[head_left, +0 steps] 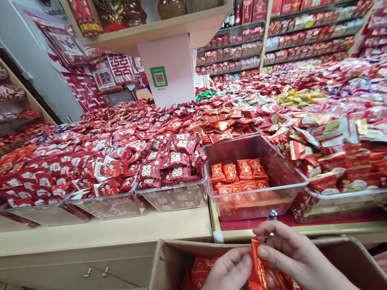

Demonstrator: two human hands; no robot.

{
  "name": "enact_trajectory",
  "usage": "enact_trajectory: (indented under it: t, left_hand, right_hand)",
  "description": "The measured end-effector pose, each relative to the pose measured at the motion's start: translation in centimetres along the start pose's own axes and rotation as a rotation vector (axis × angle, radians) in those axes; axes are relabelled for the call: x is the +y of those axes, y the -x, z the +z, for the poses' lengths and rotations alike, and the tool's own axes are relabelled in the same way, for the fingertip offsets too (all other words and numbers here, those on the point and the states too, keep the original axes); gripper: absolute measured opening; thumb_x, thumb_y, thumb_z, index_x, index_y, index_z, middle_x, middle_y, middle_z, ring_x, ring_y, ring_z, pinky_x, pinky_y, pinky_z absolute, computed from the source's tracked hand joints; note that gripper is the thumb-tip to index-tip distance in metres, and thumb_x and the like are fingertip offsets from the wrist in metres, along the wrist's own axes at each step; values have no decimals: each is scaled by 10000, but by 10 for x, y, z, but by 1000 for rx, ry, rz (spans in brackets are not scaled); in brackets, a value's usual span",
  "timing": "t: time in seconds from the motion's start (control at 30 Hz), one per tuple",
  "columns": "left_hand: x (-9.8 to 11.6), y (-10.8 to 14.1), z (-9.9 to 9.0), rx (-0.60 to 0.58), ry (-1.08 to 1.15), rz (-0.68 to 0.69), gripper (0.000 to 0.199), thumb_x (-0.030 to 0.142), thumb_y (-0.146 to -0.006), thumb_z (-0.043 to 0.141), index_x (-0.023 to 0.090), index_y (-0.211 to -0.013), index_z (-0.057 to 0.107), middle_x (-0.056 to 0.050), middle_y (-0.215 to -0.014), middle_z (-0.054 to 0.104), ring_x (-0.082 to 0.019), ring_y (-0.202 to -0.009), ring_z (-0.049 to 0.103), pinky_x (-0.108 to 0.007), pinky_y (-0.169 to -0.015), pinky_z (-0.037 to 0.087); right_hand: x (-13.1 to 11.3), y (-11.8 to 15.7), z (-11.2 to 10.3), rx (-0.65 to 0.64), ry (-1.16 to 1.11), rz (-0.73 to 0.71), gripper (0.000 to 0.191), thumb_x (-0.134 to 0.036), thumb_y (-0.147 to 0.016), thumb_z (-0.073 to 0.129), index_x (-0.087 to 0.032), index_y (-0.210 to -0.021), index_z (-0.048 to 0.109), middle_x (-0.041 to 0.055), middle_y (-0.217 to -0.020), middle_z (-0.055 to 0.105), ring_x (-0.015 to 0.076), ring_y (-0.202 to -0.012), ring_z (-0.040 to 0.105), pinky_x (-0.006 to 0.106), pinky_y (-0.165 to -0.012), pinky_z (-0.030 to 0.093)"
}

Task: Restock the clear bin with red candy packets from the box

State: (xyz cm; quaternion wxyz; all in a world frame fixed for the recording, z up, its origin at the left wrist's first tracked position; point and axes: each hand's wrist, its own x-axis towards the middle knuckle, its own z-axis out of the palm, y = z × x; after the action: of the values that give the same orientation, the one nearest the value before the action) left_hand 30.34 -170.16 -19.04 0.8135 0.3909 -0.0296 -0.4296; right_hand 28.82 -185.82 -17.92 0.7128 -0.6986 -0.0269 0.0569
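Note:
Between my two hands is one red wrapped candy packet (pixel 257 276) with gold lettering, held upright and slightly tilted. My left hand (pixel 221 282) pinches its left side with thumb and fingers. My right hand (pixel 297 252) grips the upper right edge, thumb against the wrapper. Both are over an open cardboard box (pixel 154 284), in which more red packets (pixel 201 271) lie loose. Just beyond the hands stands a clear plastic bin (pixel 286 173) with several red-orange packets (pixel 238 172) lined up in rows at its left side.
Full bins of dark red packets (pixel 170 161) line the pale counter (pixel 118 228) to the left. On the right, a heaped bin (pixel 359 195) holds red and white packets. A wooden shelf (pixel 161 28) overhangs the middle, on a white post (pixel 174 88) with a QR code.

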Motion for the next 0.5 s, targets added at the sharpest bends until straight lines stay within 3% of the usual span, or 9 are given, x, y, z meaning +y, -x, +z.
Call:
enact_trajectory:
  t: [0.1, 0.2, 0.37, 0.5]
  left_hand:
    - [-3, -4, -4, 104, -91, 229, 266, 314, -703, 616, 147, -907, 582, -46, -751, 636, -126, -680, 597, -204, -588, 441]
    - [-2, -3, -4, 162, -241, 374, 287, 264, -665, 658, 137, -912, 588, -66, -869, 642, -174, -854, 568, -284, -776, 414]
    - [3, 4, 4, 196, -289, 447, 326, 264, -605, 703, 152, -885, 580, -56, -862, 646, -161, -812, 569, -273, -750, 421]
    - [5, 4, 5, 200, -257, 456, 407, 360, -610, 680, 184, -944, 528, -14, -771, 593, -123, -657, 576, -234, -593, 428]
  right_hand:
    - [1, 0, 7, -13, -105, 68, 296, -476, -718, 512, -195, -765, 433, -36, -581, 468, 75, -455, 445, 195, -426, 388]
    - [4, 2, 13, -101, -106, 93, 338, -504, -688, 530, -183, -769, 458, -32, -549, 472, 82, -464, 435, 190, -418, 374]
    - [-6, 8, 15, -57, 66, -9, 268, -445, -708, 534, -178, -725, 550, -9, -608, 503, 100, -526, 463, 211, -481, 396]
    - [-53, -14, -5, 38, 269, -173, 246, -416, -742, 498, -177, -695, 524, 7, -624, 525, 114, -567, 498, 207, -505, 423]
